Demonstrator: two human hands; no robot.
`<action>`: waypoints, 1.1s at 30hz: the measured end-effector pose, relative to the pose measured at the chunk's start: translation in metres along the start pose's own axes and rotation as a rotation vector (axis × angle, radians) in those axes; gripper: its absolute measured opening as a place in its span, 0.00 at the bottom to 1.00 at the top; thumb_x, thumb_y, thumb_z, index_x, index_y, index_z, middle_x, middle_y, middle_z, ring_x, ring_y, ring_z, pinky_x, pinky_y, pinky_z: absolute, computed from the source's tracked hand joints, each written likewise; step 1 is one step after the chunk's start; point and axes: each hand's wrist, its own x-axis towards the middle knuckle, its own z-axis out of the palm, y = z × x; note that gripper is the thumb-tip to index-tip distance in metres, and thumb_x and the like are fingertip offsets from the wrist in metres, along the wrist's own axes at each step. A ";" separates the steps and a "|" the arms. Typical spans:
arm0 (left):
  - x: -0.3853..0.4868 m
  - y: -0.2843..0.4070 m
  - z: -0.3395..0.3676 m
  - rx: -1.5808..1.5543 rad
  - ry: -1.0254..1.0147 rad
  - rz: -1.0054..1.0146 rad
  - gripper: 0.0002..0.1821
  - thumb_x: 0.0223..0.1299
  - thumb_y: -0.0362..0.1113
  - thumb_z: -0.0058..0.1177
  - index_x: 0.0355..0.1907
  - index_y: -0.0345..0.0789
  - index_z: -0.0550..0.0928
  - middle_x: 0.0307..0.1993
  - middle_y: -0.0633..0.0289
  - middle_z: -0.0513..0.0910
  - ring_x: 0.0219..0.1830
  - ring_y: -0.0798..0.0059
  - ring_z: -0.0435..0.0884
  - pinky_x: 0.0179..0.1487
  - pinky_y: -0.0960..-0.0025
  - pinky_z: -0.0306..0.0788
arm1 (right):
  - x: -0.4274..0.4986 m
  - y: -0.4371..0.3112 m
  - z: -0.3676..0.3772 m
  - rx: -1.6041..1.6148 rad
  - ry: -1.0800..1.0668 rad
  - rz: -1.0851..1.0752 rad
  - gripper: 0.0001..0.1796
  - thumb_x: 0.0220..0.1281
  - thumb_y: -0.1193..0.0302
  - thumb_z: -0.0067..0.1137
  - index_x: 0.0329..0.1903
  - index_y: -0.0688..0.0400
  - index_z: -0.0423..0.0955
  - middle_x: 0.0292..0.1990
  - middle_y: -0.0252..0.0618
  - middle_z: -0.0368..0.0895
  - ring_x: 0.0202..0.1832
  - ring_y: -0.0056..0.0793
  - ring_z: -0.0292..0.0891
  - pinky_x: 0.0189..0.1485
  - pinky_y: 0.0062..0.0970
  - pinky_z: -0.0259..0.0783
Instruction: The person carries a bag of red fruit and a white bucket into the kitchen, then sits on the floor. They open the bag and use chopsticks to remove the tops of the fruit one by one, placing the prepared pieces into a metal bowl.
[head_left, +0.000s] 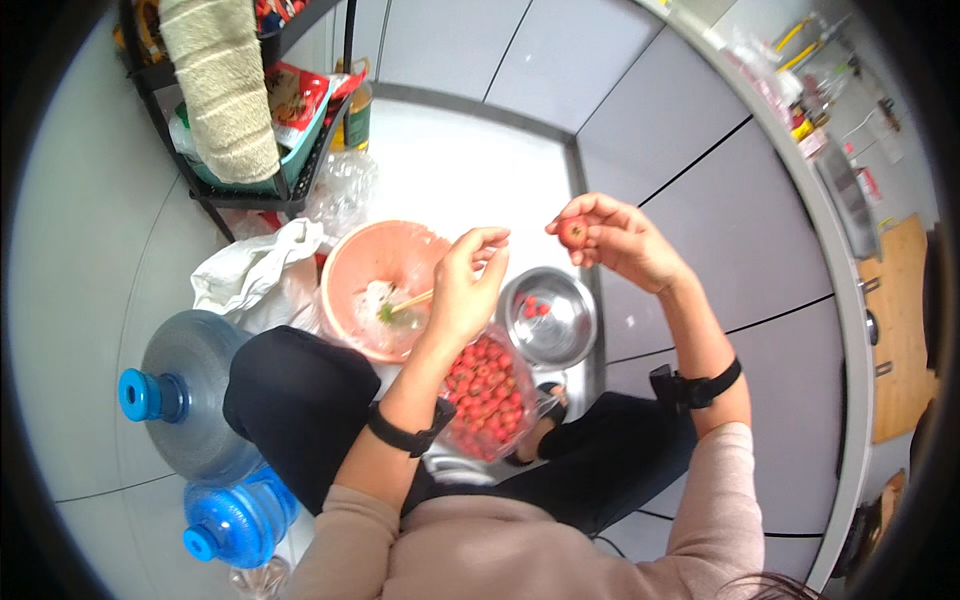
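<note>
My right hand (626, 244) holds a red fruit, which looks like a hawthorn berry (574, 233), between thumb and fingers, with its blossom end showing. My left hand (472, 281) is raised to the left of it, thumb and fingers apart, and nothing shows between them. Below my right hand stands a steel bowl (586, 330) with several red fruits in it. Between my legs a clear plastic bag (527, 375) is filled with red fruit. A pink plastic basin (334, 304) lies beyond my left forearm; in it are a lining of clear plastic, a pale stick and something green.
Two blue water jugs (199, 397) lie at the left beside my knee. A black shelf rack (247, 196) with a cream towel (217, 90) stands at the upper left, near an oil bottle (359, 116) and a white bag (251, 274). Grey cabinets (720, 225) and a counter rise at the right.
</note>
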 end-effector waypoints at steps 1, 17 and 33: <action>-0.002 0.007 0.000 0.051 0.025 -0.005 0.12 0.62 0.29 0.52 0.48 0.30 0.77 0.41 0.62 0.81 0.42 0.81 0.77 0.46 0.76 0.70 | -0.002 -0.009 0.007 -0.020 -0.012 -0.009 0.14 0.66 0.71 0.51 0.53 0.62 0.69 0.49 0.41 0.76 0.38 0.22 0.74 0.42 0.21 0.71; -0.016 0.039 -0.017 0.474 0.048 0.523 0.11 0.51 0.23 0.56 0.39 0.33 0.80 0.38 0.56 0.76 0.38 0.62 0.80 0.40 0.66 0.75 | 0.033 0.095 0.077 0.584 0.111 -0.358 0.19 0.66 0.71 0.54 0.56 0.66 0.68 0.42 0.37 0.77 0.40 0.21 0.72 0.46 0.22 0.71; -0.015 0.030 -0.024 1.053 -0.101 0.674 0.10 0.49 0.25 0.60 0.38 0.31 0.80 0.34 0.58 0.79 0.34 0.62 0.79 0.37 0.66 0.73 | 0.052 0.149 0.088 0.797 0.165 -0.358 0.17 0.67 0.74 0.53 0.55 0.66 0.69 0.39 0.37 0.78 0.36 0.19 0.74 0.42 0.17 0.73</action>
